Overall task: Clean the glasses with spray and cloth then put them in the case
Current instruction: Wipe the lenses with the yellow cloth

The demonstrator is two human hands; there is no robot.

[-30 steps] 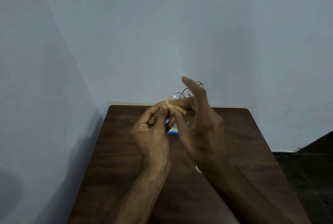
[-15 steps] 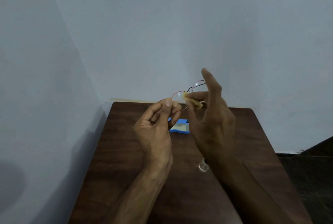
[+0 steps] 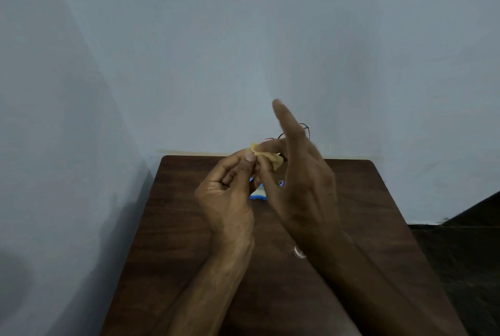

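Both hands are raised over the far half of the brown table point(image 3: 189, 241). My left hand point(image 3: 227, 195) pinches the thin-framed glasses point(image 3: 304, 127), most of which are hidden behind the fingers. My right hand point(image 3: 300, 186) pinches a small yellow cloth point(image 3: 270, 156) against a lens, its index finger sticking straight up. A blue case point(image 3: 258, 195) lies on the table behind the hands, only a strip of it showing. The top of a small clear spray bottle point(image 3: 298, 251) peeks out beside my right wrist.
The table stands in a corner, with pale walls close on the left and behind. A dark floor point(image 3: 460, 254) lies past the table's right edge.
The cloth has slid left along the glasses toward my left hand's fingertips, and the hands have come closer together. The lens seen half a second ago is now covered.
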